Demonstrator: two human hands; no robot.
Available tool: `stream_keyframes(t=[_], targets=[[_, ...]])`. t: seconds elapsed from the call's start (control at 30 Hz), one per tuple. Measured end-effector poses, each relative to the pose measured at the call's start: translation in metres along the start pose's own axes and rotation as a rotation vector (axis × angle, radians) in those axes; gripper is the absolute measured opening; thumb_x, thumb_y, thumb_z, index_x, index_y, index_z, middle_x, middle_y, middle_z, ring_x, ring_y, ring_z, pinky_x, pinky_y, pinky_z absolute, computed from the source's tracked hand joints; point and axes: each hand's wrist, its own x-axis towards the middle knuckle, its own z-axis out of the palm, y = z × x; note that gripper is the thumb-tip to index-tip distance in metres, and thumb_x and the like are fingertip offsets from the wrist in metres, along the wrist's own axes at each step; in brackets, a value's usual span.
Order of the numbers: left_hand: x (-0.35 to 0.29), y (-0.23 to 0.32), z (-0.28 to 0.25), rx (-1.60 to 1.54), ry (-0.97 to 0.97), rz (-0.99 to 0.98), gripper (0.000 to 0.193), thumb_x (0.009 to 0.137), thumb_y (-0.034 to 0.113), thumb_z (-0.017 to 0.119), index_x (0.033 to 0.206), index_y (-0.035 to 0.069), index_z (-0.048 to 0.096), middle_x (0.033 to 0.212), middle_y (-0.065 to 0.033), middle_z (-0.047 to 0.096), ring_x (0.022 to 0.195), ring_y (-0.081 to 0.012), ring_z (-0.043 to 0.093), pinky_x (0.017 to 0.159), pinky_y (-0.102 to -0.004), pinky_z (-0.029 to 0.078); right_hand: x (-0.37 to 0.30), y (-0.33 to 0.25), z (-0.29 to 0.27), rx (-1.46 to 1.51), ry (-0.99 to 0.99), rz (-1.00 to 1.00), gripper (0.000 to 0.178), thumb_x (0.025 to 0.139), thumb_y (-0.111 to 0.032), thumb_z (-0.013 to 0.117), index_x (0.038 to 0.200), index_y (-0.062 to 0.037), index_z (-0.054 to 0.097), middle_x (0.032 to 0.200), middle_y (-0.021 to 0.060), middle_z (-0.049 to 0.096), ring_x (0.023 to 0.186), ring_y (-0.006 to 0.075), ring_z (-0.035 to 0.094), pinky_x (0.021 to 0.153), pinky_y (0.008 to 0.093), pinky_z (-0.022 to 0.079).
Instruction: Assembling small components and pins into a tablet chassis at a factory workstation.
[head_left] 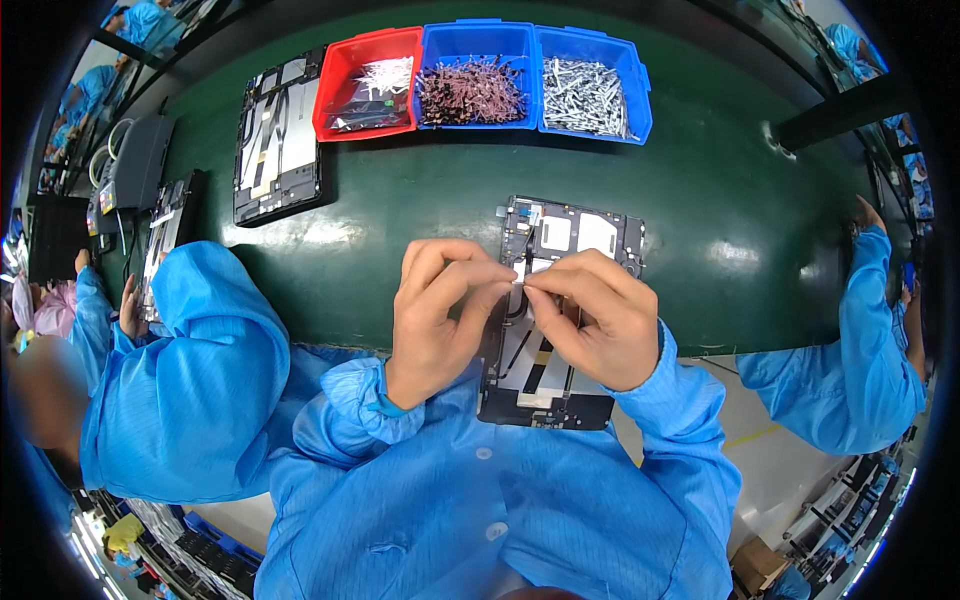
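Observation:
An opened tablet [520, 365] with its inner boards, white plates and black cables exposed lies in front of me, its lower end at the table's near edge. Over its upper half, my left hand [440, 315] pinches with thumb and forefinger. My right hand [600, 320] pinches just beside it, and the two sets of fingertips almost meet. Whatever small piece is between them is mostly hidden by the fingers; a dark cable runs right by them. Both hands cover parts of the tablet's middle.
On the green table [420, 190], a red bin [365, 135] holds white parts and a dark bag. Joined to it, one blue bin [475, 42] has reddish-black small parts, another blue bin [590, 48] white-and-black ones. A second opened tablet [275, 150] lies left. Co-workers sit either side.

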Motion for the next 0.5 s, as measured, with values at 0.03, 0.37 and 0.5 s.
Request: stream_keyframes(t=[0.03, 0.37, 0.5], targets=[[-0.002, -0.003, 0.0, -0.019, -0.005, -0.033, 0.024, 0.078, -0.002, 0.079, 0.099, 0.009, 0.076, 0.1, -0.0049, 0.066, 0.097, -0.0253, 0.058, 0.084, -0.0354, 0.048, 0.001, 0.0, 0.001, 0.001, -0.001, 0.003, 0.016, 0.085, 0.006, 0.077, 0.099, 0.0018, 0.073, 0.089, 0.009, 0.067, 0.061, 0.0116, 0.061, 0.051, 0.0255, 0.048], [0.016, -0.031, -0.015, -0.472, -0.373, -0.694, 0.037, 0.1, 0.006, 0.066, 0.134, -0.006, 0.056, 0.112, -0.0094, 0.068, 0.076, -0.0083, 0.063, 0.06, -0.0203, 0.052, 0.013, 0.039, 0.007, -0.089, -0.117, 0.09, 0.009, 0.082, -0.002, 0.072, 0.09, -0.0027, 0.069, 0.085, 0.0117, 0.065, 0.073, 0.03, 0.069, 0.065, 0.0372, 0.056], [0.02, -0.04, -0.006, -0.63, -0.393, -0.832, 0.025, 0.1, 0.008, 0.066, 0.12, -0.007, 0.061, 0.099, -0.0092, 0.069, 0.066, -0.0096, 0.065, 0.05, -0.0229, 0.052, 0.011, 0.046, 0.013, -0.094, -0.13, 0.102, 0.009, 0.083, -0.007, 0.073, 0.09, -0.0062, 0.069, 0.085, 0.0087, 0.065, 0.071, 0.0311, 0.068, 0.063, 0.0384, 0.056]])
